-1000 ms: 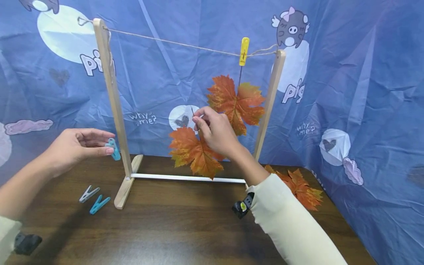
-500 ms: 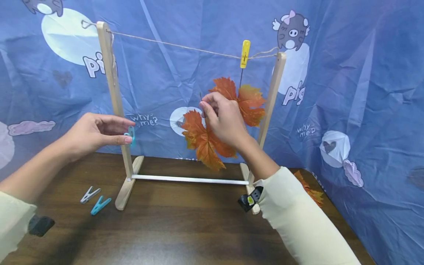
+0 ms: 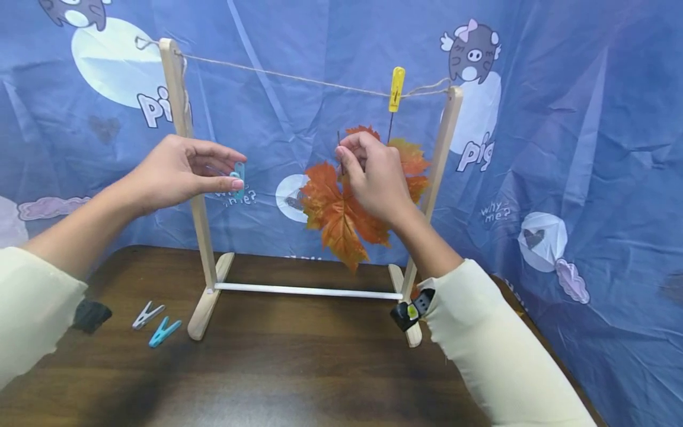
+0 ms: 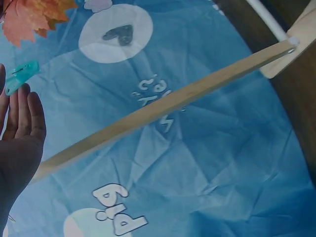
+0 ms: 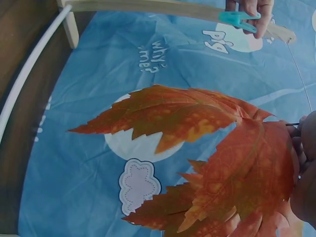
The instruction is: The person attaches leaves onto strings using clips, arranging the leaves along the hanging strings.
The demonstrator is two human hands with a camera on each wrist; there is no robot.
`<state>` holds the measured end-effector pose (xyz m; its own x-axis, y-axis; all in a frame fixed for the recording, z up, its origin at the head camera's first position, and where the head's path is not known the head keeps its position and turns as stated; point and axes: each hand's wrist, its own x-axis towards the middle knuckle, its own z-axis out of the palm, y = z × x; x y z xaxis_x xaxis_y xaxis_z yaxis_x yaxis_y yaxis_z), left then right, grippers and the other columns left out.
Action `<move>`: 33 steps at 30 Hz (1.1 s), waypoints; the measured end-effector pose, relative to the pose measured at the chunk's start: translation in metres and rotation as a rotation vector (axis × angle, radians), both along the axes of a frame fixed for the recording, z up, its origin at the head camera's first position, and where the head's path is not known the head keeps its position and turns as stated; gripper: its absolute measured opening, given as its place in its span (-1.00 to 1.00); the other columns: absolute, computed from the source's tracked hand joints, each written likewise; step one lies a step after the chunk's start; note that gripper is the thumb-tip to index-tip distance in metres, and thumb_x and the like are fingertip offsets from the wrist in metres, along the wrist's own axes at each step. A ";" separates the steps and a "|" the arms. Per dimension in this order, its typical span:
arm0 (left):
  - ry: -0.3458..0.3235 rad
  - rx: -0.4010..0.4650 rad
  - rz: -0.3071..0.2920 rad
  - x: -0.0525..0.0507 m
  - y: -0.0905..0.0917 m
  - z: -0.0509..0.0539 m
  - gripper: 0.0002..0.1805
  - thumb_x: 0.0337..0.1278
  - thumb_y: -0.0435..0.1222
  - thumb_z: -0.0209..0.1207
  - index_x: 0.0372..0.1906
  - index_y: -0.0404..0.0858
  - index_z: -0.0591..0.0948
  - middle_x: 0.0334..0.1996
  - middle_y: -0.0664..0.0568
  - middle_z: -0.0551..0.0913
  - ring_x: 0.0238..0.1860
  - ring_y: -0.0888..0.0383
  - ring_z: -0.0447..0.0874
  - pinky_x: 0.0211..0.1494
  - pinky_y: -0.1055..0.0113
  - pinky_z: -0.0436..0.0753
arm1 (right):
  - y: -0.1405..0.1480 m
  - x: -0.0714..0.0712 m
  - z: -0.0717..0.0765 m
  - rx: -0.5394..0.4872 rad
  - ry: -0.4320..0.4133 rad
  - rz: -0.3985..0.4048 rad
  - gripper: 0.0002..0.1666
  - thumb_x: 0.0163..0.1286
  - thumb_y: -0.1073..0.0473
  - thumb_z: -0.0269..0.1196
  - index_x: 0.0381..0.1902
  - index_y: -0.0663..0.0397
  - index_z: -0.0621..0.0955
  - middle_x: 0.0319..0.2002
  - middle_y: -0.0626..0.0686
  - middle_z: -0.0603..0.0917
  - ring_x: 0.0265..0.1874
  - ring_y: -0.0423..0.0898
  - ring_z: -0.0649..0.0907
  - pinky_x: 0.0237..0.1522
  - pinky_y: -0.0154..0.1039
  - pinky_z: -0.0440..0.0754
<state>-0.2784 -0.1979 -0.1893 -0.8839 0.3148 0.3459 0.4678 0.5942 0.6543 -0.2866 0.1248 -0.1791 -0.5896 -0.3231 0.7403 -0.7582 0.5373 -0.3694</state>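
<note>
My left hand (image 3: 184, 169) pinches a light blue clothespin (image 3: 239, 178) between thumb and fingers, in front of the rack's left post. The same clothespin (image 4: 22, 76) shows at the left of the left wrist view. With thumb and fingertips my right hand (image 3: 376, 172) pinches the thin dark stem of an orange leaf (image 3: 344, 216), which hangs below the string (image 3: 288, 76). Behind it, a second orange leaf (image 3: 409, 157) hangs by its stem from a yellow clothespin (image 3: 396, 89) clipped on the string, partly hidden by the hand.
A grey clothespin (image 3: 146, 315) and a blue clothespin (image 3: 164, 332) lie on the brown table (image 3: 277, 367) at the left. The wooden rack has a left post (image 3: 200, 228), a right post (image 3: 444, 145) and a white bottom bar (image 3: 309, 291). Patterned blue cloth (image 3: 587, 148) hangs behind.
My left hand has moved up and right with the blue clothespin, past the left post. My right hand has raised its leaf and shifted right, covering more of the hanging leaf.
</note>
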 end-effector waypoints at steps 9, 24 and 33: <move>0.039 -0.006 -0.005 -0.013 0.008 0.030 -0.42 0.14 0.02 0.46 0.25 -0.05 0.67 0.04 -0.01 0.76 0.08 -0.03 0.75 -0.02 0.38 0.62 | 0.006 -0.005 0.006 -0.031 -0.024 -0.042 -0.76 0.62 0.18 0.12 -0.08 0.29 0.59 -0.44 0.10 0.72 -0.56 -0.10 0.61 -0.53 -0.32 0.40; 0.233 -0.027 -0.055 -0.019 0.047 0.080 -0.45 0.22 0.01 0.41 0.25 -0.14 0.67 -0.01 0.00 0.74 0.01 0.13 0.71 -0.04 0.37 0.55 | 0.008 -0.012 0.010 -0.023 -0.044 -0.139 -0.74 0.63 0.13 0.11 -0.07 0.24 0.62 -0.44 0.08 0.71 -0.61 -0.08 0.56 -0.53 -0.30 0.37; 0.324 0.021 -0.050 -0.023 0.070 0.104 -0.45 0.24 -0.03 0.40 0.25 -0.18 0.66 0.00 0.02 0.71 0.02 0.19 0.67 0.17 0.28 0.60 | 0.009 -0.014 0.011 -0.040 -0.045 -0.158 -0.72 0.63 0.15 0.11 -0.07 0.27 0.64 -0.43 0.10 0.71 -0.60 -0.09 0.58 -0.55 -0.32 0.38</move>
